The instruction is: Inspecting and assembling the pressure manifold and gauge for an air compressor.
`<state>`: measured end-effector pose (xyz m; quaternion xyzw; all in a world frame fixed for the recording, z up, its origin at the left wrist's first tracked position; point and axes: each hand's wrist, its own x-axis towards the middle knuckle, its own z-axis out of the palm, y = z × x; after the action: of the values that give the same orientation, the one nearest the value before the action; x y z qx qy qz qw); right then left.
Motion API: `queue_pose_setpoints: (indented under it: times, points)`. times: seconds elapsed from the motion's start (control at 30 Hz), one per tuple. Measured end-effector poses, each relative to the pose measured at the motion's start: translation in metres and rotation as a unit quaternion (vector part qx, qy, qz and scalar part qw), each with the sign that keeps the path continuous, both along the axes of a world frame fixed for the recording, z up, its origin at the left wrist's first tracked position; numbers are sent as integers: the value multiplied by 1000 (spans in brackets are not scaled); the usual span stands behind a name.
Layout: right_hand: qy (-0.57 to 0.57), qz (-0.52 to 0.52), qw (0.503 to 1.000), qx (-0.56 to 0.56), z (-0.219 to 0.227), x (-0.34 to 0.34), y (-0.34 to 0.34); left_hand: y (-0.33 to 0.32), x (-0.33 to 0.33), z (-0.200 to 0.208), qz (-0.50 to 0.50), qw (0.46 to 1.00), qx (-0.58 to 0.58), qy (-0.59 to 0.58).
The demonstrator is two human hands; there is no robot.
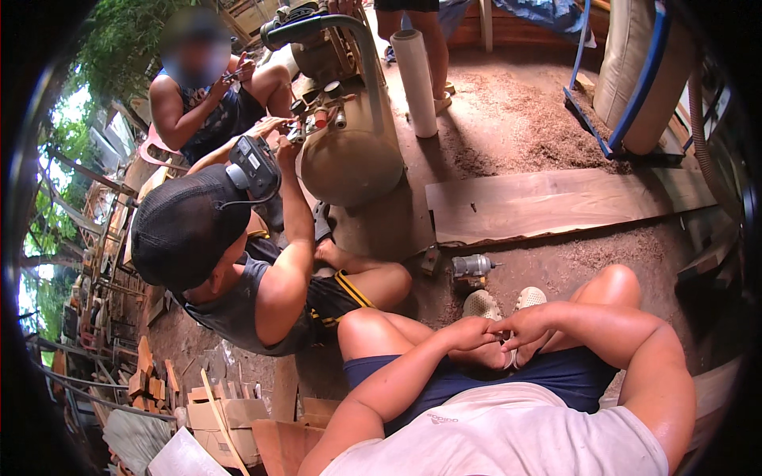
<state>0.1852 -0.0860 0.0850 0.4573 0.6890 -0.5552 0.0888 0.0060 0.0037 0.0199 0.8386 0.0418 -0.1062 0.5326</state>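
Observation:
My left hand (470, 333) and my right hand (522, 324) meet in front of my knees, above my light clogs (481, 305). The fingers of both are bent and pressed together at the tips. Something small and dark may sit between them, too small to name. On the ground just beyond my feet lies a grey power drill (471, 266), its bit pointing right. To the left a seated co-worker in a black cap (186, 214) has both hands at the valve fittings (305, 123) of an air compressor tank (349, 170).
A wide wooden plank (556, 205) lies across the ground ahead, with sawdust (556, 147) behind it. A white roll (415, 83) stands near another person's legs. A blue-framed stand (619, 147) is at the far right. Wood offcuts (147, 377) and a cardboard box (226, 428) lie near left.

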Motion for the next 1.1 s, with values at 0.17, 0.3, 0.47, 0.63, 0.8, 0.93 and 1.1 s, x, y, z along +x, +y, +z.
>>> queue_pose_setpoints:
  times: [0.17,0.3,0.47,0.63,0.8,0.93,1.1]
  points:
    - [15,-14,1000,-1,2,0,-1,1,0,9,-9,1000,4,5]
    - [12,-4,1000,2,-5,2,-2,1,1,13,-11,1000,0,16]
    - [7,-2,1000,6,-5,1,-2,-1,0,-1,-7,1000,10,5]
    - [18,-6,1000,13,-5,1,-3,0,1,4,-15,1000,-9,2]
    - [16,0,1000,6,-6,1,-1,-1,1,2,-6,1000,-11,5]
    - [24,1,1000,6,-9,2,-1,0,1,2,-7,1000,-13,5]
    - [18,0,1000,3,-5,0,0,0,0,1,-10,1000,-10,7]
